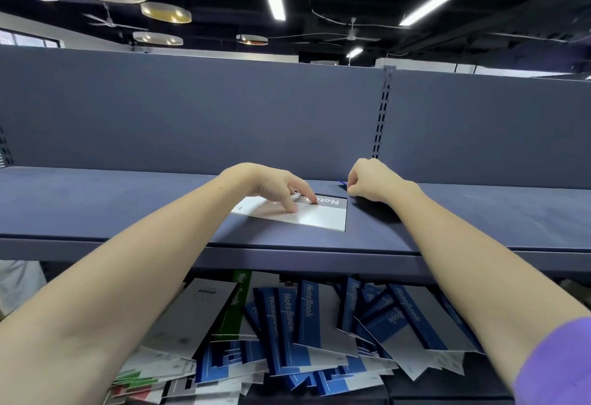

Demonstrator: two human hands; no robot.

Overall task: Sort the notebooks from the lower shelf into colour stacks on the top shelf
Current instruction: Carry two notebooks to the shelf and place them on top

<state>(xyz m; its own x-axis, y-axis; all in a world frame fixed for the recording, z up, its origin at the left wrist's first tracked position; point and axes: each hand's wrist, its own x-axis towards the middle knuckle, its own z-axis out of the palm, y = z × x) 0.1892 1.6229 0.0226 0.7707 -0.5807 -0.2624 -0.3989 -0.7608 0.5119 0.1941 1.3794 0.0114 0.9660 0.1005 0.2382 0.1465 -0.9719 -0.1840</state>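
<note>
Grey-banded notebook lying flat on the top shelf, left hand pressing it with extended fingertips, right hand curling beside its far corner, grip unclear, while blue notebooks are lying heaped on the lower shelf.

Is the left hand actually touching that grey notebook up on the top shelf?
Touching. The head view shows the left hand with its fingertips pressed down on the grey notebook's cover.
</note>
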